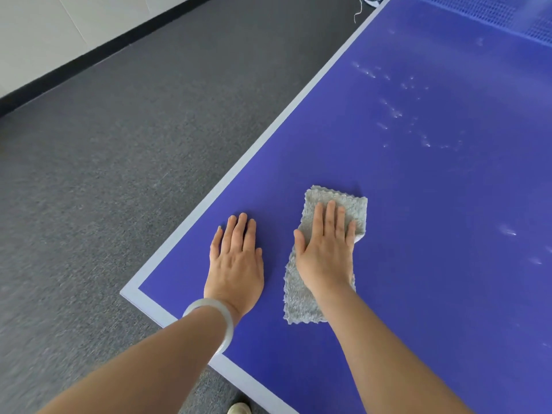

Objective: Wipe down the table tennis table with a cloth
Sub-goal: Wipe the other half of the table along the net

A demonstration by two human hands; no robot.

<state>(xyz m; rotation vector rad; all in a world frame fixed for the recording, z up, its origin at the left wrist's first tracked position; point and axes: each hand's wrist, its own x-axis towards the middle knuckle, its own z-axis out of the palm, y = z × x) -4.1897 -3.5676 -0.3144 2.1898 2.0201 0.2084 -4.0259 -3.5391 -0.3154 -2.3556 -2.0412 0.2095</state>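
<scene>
The right hand (325,252) has no closed grip; its fingers lie straight and spread, palm pressing the cloth (354,206) flat on the surface (433,210), near the corner; the left hand (237,258), equally wide, rests bare at the cloth's 9 o'clock, just beside it; the cloth looks soft, light and limp, likely to bunch, so press its middle; pale specks (395,113) lie toward 1 o'clock, well apart.
</scene>
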